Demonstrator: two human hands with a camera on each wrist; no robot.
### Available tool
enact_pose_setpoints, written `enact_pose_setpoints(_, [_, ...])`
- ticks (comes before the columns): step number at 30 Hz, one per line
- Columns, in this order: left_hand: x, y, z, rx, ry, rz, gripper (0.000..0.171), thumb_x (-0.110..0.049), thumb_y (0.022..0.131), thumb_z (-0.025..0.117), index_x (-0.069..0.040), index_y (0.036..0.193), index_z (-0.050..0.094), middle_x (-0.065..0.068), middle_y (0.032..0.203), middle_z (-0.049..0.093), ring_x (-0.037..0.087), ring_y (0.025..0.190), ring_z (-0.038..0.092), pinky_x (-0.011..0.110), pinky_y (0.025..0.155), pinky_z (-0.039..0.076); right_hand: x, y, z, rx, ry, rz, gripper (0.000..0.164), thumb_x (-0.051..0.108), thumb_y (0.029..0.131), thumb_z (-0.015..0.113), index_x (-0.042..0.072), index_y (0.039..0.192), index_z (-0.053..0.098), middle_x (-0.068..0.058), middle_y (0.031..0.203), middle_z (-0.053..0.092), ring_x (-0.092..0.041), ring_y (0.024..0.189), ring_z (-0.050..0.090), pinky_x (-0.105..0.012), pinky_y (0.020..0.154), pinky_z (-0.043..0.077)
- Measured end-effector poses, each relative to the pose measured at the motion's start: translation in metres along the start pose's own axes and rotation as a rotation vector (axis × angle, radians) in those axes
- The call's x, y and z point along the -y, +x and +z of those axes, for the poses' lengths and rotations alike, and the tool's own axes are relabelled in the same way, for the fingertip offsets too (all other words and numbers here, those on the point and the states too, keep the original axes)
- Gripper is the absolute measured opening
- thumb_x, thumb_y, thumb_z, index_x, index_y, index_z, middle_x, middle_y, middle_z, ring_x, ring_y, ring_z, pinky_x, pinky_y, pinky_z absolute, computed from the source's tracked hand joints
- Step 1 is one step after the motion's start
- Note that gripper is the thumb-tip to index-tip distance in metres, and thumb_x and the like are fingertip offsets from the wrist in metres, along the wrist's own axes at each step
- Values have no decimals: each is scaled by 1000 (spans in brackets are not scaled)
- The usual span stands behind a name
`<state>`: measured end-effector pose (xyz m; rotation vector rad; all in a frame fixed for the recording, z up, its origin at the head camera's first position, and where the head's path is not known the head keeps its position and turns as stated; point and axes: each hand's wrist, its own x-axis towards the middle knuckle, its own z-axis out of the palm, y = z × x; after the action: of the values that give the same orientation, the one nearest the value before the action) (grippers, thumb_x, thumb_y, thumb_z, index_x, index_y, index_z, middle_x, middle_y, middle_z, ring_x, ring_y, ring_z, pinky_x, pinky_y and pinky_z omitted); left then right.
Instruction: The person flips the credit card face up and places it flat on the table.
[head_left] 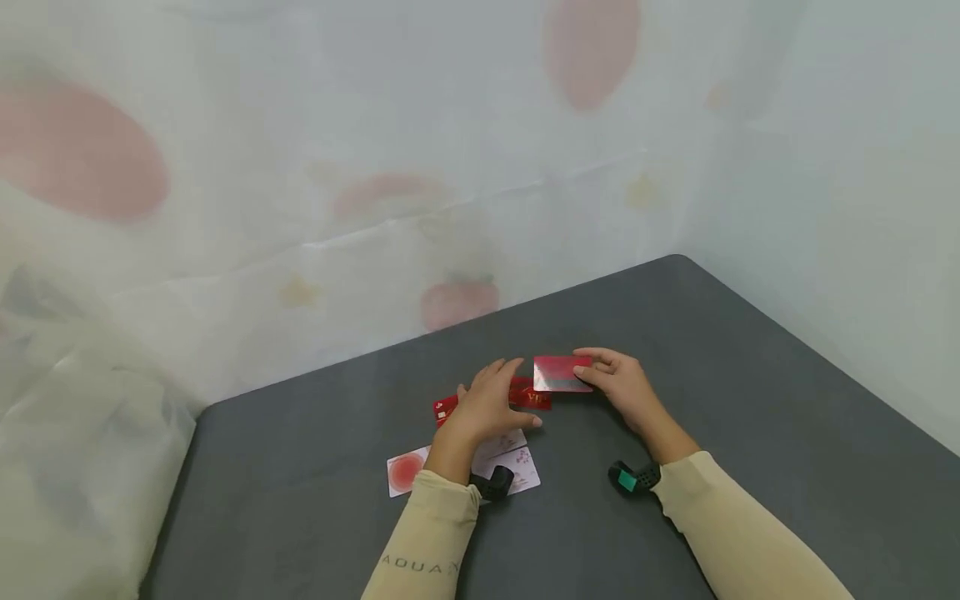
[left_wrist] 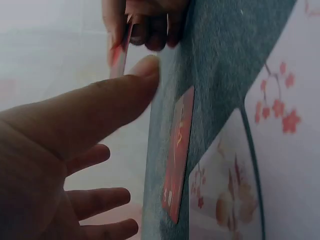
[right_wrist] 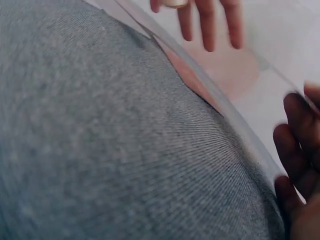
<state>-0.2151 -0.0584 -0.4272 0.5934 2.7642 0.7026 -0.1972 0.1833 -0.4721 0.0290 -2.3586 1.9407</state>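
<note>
My right hand (head_left: 624, 387) pinches a shiny red card (head_left: 555, 374) by its right end, between thumb and fingers, above the table. To its left, my left hand (head_left: 483, 412) hovers over the laid-out cards with fingers spread and thumb apart, holding nothing. Red card surface with gold lettering (head_left: 536, 398) shows right of that hand, and a red corner (head_left: 444, 408) shows left of it; the hand hides what lies between. Nearer the body lie pale cards with pink blossoms (head_left: 525, 468) and a card with a red circle (head_left: 406, 472), partly covered by the left wrist.
The dark grey table (head_left: 300, 500) runs back to a pale curtain (head_left: 375, 125) with strawberry prints. A whitish plastic-covered bulk (head_left: 82, 475) stands along the left edge. A pale wall (head_left: 847, 208) rises at the right. Both wrists wear black straps.
</note>
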Motion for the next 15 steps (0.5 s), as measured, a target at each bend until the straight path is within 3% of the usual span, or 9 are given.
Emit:
enact_pose_setpoints(2, [1, -3, -3, -10, -15, -1, 94, -43, 74, 84, -27, 152, 35, 8, 159, 31, 33, 147, 26, 75, 110, 13, 4, 3, 7, 82, 34, -2, 48, 26, 92, 71, 3, 132, 60, -18, 107, 73, -12, 86, 67, -24, 74, 53])
enact_pose_setpoints(6, [6, -8, -8, -31, -13, -1, 82, -42, 79, 81, -23, 149, 43, 9, 157, 35, 33, 146, 30, 75, 109, 15, 7, 8, 17, 189, 43, -7, 48, 24, 92, 71, 1, 132, 59, -22, 113, 70, -9, 84, 66, -23, 73, 53])
enact_pose_setpoints(15, [10, -13, -11, -82, -2, 32, 76, -40, 81, 79, -22, 146, 46, 8, 155, 39, 32, 141, 37, 71, 109, 22, 7, 10, 26, 228, 15, -2, 50, 25, 91, 72, 2, 133, 59, -22, 122, 67, -12, 89, 69, -25, 76, 55])
